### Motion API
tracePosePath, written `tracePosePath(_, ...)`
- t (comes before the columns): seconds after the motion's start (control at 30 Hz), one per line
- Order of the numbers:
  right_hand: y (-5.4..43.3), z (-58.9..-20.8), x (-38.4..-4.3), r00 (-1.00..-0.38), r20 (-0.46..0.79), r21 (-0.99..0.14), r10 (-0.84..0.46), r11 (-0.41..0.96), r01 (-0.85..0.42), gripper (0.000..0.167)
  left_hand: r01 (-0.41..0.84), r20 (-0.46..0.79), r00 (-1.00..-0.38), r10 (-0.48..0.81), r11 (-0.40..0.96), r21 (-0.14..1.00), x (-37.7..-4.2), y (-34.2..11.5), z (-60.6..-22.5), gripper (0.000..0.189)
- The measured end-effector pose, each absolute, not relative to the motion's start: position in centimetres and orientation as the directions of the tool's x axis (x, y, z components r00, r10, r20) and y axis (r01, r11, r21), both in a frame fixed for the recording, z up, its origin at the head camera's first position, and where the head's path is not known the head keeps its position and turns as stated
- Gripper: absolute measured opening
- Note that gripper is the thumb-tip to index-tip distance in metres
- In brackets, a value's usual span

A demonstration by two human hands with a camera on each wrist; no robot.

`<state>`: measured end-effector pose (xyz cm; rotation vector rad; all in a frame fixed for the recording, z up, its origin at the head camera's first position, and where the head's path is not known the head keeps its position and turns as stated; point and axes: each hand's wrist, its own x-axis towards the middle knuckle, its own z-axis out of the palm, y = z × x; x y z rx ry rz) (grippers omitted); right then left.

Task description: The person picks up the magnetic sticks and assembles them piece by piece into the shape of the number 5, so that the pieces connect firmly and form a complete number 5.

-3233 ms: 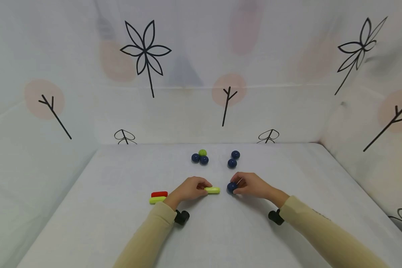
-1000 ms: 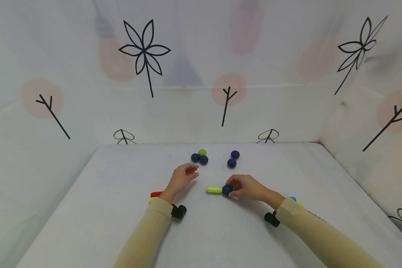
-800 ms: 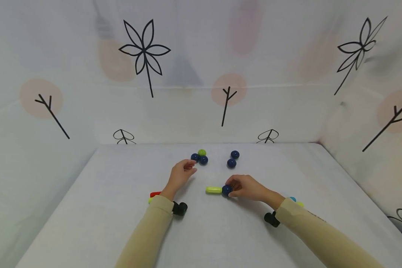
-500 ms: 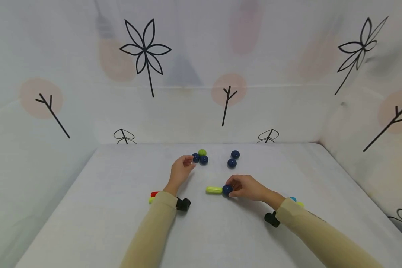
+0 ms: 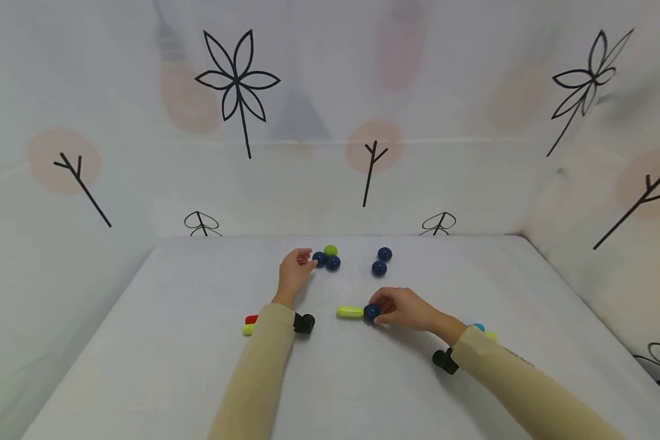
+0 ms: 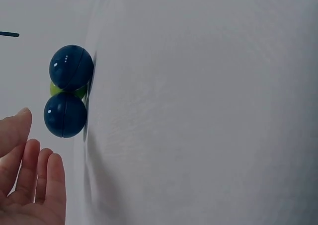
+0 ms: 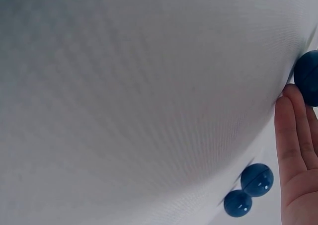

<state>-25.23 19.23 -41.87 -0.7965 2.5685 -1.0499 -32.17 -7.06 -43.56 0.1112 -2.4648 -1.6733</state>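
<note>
My right hand (image 5: 409, 308) pinches a dark blue ball (image 5: 371, 313) on the table. That ball sits at the right end of a yellow-green rod (image 5: 350, 312). In the right wrist view, fingers (image 7: 287, 130) lie against the ball (image 7: 309, 78). Farther back, my left hand (image 5: 295, 274) is held beside a cluster of two dark blue balls (image 5: 333, 263) and a green ball (image 5: 330, 250). The left wrist view shows its thumb and fingers (image 6: 55, 180) spread, with a small gap before the nearest blue ball (image 6: 65, 115).
Two more dark blue balls (image 5: 379, 268) stand at the back, right of the cluster. A red rod (image 5: 251, 319) and a yellow-green rod (image 5: 248, 330) are partly covered by the left sleeve. Blue (image 5: 478, 327) and yellow-green pieces (image 5: 491, 336) peek out behind the right sleeve.
My left hand has let go of the yellow-green rod and moved back to the left side of the ball cluster. The right hand has brought its blue ball against the rod's end.
</note>
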Motion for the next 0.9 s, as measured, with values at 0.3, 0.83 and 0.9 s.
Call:
tracePosePath(0.3,19.4,-41.8,-25.3,-0.815,-0.037,-0.713,-0.578,0.587,-0.384,0.031,-0.001,0.058,-0.988,-0.144,0.38,0.925,-33.0,-6.7,-43.9,0.033)
tracePosePath(0.83,19.2,-41.8,-25.4,-0.811,-0.048,-0.73,-0.584,0.575,-0.37,0.031,0.067,0.058,-0.998,0.034,0.582,0.81,-33.4,-6.8,-43.7,0.04)
tracePosePath(0.9,19.3,-41.8,-25.4,-0.811,-0.045,-0.726,-0.584,0.577,-0.375,0.031,0.068,0.049,-0.998,0.049,0.59,0.805,-33.5,-6.8,-43.7,0.038)
